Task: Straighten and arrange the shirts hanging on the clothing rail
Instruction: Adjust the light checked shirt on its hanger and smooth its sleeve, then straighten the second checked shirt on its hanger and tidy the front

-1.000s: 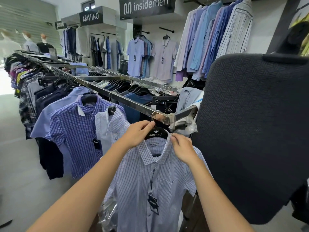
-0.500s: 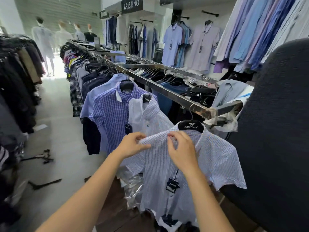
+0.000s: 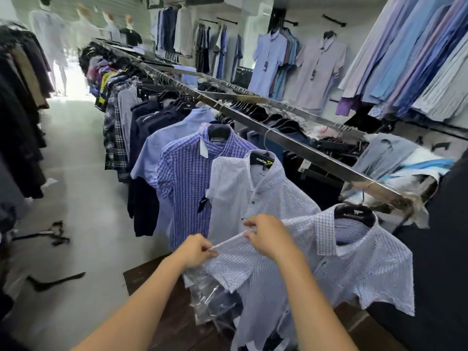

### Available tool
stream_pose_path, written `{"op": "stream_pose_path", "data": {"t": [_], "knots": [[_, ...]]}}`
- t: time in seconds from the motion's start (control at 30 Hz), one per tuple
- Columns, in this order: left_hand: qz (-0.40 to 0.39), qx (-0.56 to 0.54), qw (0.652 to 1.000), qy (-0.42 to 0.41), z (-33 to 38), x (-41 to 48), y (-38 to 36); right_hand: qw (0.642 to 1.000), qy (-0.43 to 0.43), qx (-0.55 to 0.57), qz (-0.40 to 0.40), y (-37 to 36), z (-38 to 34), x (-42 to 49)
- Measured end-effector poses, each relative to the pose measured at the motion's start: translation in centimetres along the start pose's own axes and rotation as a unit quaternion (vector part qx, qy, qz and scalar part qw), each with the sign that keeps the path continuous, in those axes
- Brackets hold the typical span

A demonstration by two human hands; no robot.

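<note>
Fingers of left hand [image 3: 196, 250] and right hand [image 3: 266, 236] pinching checked shirt [image 3: 354, 269] sleeve edge

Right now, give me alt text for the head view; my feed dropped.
The left hand and right hand pinch the sleeve of the nearest pale checked shirt, holding it taut between them. It hangs on a black hanger from the metal rail.
</note>
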State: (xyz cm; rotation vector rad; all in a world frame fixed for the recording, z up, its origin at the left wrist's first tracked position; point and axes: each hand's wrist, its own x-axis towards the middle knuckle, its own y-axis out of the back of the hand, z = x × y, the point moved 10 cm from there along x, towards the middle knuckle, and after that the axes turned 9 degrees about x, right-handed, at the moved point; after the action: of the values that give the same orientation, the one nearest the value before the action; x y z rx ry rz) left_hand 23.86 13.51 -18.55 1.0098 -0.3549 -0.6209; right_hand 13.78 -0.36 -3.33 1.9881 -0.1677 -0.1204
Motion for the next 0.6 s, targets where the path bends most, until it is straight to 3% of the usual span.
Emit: {"op": "stream_pose_path", "data": {"t": [0.13, 0.27, 0.43, 0.6], "knots": [[-0.046, 0.004, 0.999, -0.008, -3.2, 1.7, 0.4, 0.998, -0.052, -0.005, 0.018, 0.1, -0.9, 2.3], [-0.079, -0.061, 0.995, -0.024, -2.6, 3.1, 3.2, 0.992, -0.076, 0.048, 0.093, 2.2, -1.8, 3.8], [-0.03, -0.074, 0.995, -0.061, 0.0, 6.2, 9.4, 0.96, -0.107, 0.141, 0.214, 5.3, -1.7, 5.0], [0.043, -0.075, 0.99, -0.111, 3.8, 9.3, 14.1, 0.939, -0.139, 0.16, 0.272, 5.7, -0.4, 6.7]]}}
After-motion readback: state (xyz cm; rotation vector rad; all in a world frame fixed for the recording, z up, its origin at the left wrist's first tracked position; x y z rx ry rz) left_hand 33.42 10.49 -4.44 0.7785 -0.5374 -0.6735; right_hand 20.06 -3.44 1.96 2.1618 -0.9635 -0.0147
